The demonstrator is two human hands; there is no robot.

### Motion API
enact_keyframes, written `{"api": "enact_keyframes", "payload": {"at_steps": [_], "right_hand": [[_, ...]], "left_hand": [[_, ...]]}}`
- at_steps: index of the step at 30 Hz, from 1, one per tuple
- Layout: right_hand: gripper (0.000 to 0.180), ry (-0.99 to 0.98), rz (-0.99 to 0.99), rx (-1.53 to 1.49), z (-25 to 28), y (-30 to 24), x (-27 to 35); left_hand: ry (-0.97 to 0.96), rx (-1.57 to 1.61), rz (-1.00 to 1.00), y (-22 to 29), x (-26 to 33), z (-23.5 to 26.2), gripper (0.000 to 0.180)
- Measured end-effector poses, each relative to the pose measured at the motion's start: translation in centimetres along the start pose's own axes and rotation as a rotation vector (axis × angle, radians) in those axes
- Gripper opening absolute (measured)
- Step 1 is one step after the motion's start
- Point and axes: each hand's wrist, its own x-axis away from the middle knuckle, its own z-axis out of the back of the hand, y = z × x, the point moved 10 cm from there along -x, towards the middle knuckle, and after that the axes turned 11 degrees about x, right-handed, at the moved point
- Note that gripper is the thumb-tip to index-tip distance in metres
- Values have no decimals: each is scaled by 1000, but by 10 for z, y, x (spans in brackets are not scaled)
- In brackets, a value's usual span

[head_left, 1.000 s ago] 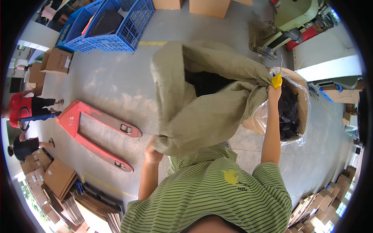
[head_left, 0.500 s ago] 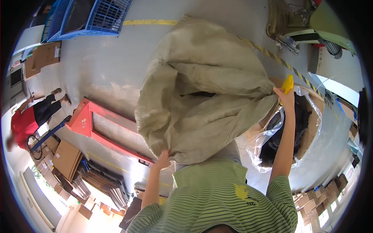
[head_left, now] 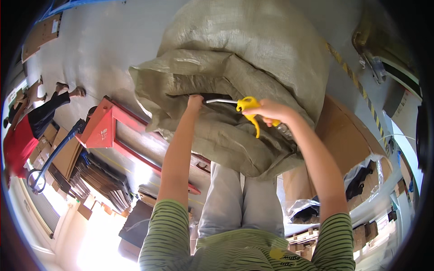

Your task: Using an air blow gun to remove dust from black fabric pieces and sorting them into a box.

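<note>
A large beige woven sack fills the upper middle, its crumpled mouth gaping toward me around a dark gap. My right hand grips a yellow air blow gun over the mouth. Its thin metal nozzle points left, toward my left hand. My left hand is closed at the edge of the dark gap, near the nozzle tip. What its fingers hold, if anything, is hidden.
At left stands a red pallet jack with a blue handle; a person in red is beside it. A big cardboard box with plastic lining and black contents sits at right. Flattened cartons are stacked lower left.
Both hands have left the sack's outer rim and moved inward over its mouth. The blow gun has swung left, nozzle toward the gap. The sack now appears higher in view.
</note>
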Motion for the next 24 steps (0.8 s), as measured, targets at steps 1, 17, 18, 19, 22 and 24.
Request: {"api": "enact_keyframes", "payload": {"at_steps": [1,17,18,19,22,24], "right_hand": [[45,-1,-39,-4,-9,27,-34],[68,1060,-150,-234,135,105,-1],[71,1115,-172,-186,159,96,20],[74,1320,-145,-80,197,104,47],[74,1359,0,-61,240,38,75],[69,1411,177,-52,268,11,92]], "left_hand": [[43,25,55,-19,-22,1,32],[-274,784,-191,137,-19,-25,59],[-289,783,-184,143,-11,-41,59],[-318,772,-164,154,2,-74,58],[-106,684,-373,219,25,-51,55],[-200,706,-461,304,28,2,46]]}}
